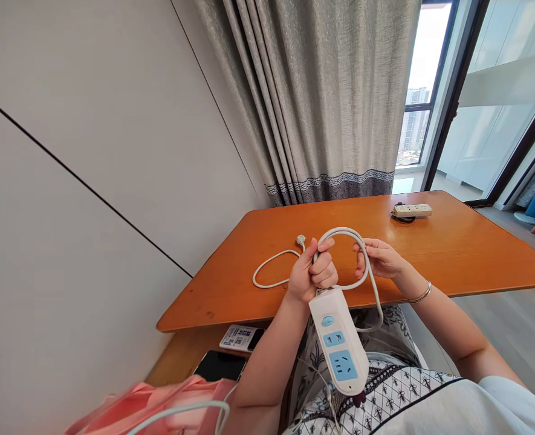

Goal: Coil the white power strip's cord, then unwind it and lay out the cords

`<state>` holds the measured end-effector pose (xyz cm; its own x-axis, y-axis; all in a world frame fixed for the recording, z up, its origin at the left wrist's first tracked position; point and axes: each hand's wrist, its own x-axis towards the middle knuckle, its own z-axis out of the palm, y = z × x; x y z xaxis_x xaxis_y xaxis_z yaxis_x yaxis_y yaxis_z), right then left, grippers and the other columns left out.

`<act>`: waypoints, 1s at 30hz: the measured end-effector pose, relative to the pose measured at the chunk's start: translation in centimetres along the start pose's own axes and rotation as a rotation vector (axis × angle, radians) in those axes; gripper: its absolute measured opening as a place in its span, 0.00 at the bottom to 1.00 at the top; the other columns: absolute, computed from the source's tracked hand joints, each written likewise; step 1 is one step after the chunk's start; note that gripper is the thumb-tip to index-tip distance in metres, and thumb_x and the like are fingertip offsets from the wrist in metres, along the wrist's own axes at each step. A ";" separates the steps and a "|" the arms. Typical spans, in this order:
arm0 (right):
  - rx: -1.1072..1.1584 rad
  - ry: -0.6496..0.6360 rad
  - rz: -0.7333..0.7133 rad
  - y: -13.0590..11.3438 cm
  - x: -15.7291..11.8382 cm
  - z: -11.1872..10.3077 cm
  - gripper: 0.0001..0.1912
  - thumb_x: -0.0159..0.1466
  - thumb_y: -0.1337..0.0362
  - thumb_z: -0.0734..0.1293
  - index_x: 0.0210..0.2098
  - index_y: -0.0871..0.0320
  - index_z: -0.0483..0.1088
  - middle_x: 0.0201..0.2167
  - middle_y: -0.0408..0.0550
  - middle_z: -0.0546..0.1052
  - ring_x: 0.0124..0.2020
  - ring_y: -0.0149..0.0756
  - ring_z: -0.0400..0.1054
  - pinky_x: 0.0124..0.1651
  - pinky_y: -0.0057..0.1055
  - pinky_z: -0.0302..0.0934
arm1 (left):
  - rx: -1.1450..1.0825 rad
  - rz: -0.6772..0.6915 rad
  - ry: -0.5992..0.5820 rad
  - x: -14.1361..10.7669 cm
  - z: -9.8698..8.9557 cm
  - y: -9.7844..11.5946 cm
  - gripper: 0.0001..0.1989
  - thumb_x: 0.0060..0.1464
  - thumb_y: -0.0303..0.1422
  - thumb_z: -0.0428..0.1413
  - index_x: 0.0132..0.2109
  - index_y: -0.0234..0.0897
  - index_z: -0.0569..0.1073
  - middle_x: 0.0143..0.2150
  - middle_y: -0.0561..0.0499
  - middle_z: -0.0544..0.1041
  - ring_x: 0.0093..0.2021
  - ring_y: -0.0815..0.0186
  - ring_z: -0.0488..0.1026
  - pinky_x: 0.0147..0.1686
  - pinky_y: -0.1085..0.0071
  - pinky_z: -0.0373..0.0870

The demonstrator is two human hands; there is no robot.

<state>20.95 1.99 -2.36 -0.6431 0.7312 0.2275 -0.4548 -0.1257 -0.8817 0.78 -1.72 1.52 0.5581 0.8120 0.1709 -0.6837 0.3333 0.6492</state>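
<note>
My left hand [315, 272] is closed around the white cable, just above a white power strip [340, 344] with blue sockets that hangs below it over my lap. The cable [342, 231] forms a loop between both hands. At the loop's right side, my right hand [376, 258] has its fingers bent and pinched on the cable. The rest of the cable curves over the orange-brown table, left of my left hand, and ends in a white plug [300, 240].
Another power strip [412, 210] with a dark cord lies toward the far right of the wooden table [231, 260]. Below the left edge are a phone [220, 365], a white box [237, 337] and a pink bag [158, 408]. A curtain [340, 90] hangs behind.
</note>
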 end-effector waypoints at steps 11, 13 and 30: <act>-0.046 0.098 -0.082 3.9 -0.2 1.7 0.23 0.64 0.42 0.66 0.42 0.56 0.66 0.23 0.39 0.69 0.20 0.28 0.65 0.26 0.26 0.61 | 0.056 0.315 0.110 0.2 0.5 2.3 0.19 0.69 0.45 0.42 0.31 0.41 0.53 0.15 0.66 0.37 0.14 0.75 0.26 0.11 0.77 0.34; -0.173 0.157 -0.137 3.9 -0.5 1.8 0.26 0.64 0.42 0.65 0.50 0.55 0.65 0.23 0.37 0.67 0.18 0.26 0.59 0.23 0.24 0.54 | 0.049 0.325 0.110 0.2 0.5 2.3 0.19 0.69 0.44 0.43 0.31 0.41 0.54 0.15 0.66 0.38 0.14 0.75 0.26 0.12 0.78 0.37; -1.454 0.093 -0.059 4.8 -2.5 0.6 0.40 0.68 0.62 0.61 0.74 0.61 0.40 0.49 0.62 0.75 0.43 0.46 0.72 0.45 0.41 0.67 | 0.040 0.471 0.118 0.5 0.0 2.8 0.18 0.69 0.44 0.45 0.31 0.40 0.56 0.16 0.64 0.41 0.13 0.75 0.34 0.14 0.79 0.43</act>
<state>19.96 -0.83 -6.95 -0.5789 0.7583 0.2998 0.5697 0.6392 -0.5166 -0.88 -0.40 3.36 0.1339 0.9197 0.3690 -0.8291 -0.0999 0.5501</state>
